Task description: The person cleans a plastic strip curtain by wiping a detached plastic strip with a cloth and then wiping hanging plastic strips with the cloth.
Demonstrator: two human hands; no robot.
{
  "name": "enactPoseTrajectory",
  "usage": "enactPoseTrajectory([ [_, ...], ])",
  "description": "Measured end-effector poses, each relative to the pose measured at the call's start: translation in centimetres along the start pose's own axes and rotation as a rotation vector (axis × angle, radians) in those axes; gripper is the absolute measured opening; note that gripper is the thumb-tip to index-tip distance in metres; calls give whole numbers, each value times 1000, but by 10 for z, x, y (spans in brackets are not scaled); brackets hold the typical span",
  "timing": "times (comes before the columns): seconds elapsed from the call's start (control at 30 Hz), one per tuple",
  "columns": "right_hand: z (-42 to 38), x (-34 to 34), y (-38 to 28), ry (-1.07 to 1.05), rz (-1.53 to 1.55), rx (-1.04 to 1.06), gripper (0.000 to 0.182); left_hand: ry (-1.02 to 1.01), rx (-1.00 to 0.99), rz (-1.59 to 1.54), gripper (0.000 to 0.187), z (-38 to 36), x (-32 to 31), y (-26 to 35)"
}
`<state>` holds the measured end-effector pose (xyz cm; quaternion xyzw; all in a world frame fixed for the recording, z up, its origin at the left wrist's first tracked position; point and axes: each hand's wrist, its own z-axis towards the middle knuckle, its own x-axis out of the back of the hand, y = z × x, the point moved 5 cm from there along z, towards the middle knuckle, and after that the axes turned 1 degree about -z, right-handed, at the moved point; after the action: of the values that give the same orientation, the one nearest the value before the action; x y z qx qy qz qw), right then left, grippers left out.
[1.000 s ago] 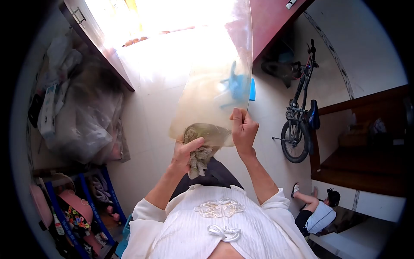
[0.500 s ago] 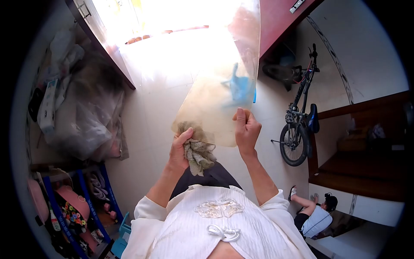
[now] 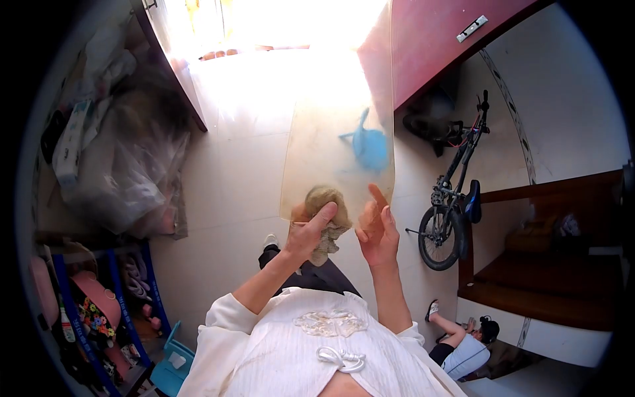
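Observation:
A long, yellowish see-through plastic strip (image 3: 317, 145) hangs down in front of me. My left hand (image 3: 305, 233) is closed on a crumpled greyish-green cloth (image 3: 324, 248) at the strip's lower end, thumb on the near side. The cloth lies against the strip, and some fingers are hidden behind it. At the lower right edge of the strip is my right hand (image 3: 379, 239), palm partly turned up and fingers apart. Its index finger points up along the edge, and nothing is gripped in it. Through the strip a blue plastic stool (image 3: 370, 149) shows blurred.
Bagged items (image 3: 132, 178) stand at the left, above a rack (image 3: 109, 311) of shoes and bags. A light blue stool (image 3: 173, 364) is at lower left. To the right are a bicycle (image 3: 450, 192), a red door (image 3: 436, 46) and a seated person (image 3: 466, 351).
My right hand has let go of the strip's edge and opened. My left hand has moved right with the cloth, and the strip now hangs straighter.

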<state>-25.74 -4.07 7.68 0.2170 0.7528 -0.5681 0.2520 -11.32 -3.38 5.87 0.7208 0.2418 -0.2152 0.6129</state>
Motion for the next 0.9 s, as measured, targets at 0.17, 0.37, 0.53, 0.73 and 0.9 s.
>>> enactPoseTrajectory([
  [0.17,6,-9,22,-31,-296,98,59,-4,23,42,16,-4,-10,0],
  [0.37,20,-40,8,-42,-802,346,47,-33,31,51,16,1,1,-1],
  [0.53,14,-41,12,82,-424,224,43,-5,56,213,16,-7,11,-7],
  [0.73,13,-31,1,315,-770,263,33,-14,27,-185,31,7,21,11],
  [0.9,8,-31,11,233,-1031,274,24,-42,-149,45,23,31,1,19],
])
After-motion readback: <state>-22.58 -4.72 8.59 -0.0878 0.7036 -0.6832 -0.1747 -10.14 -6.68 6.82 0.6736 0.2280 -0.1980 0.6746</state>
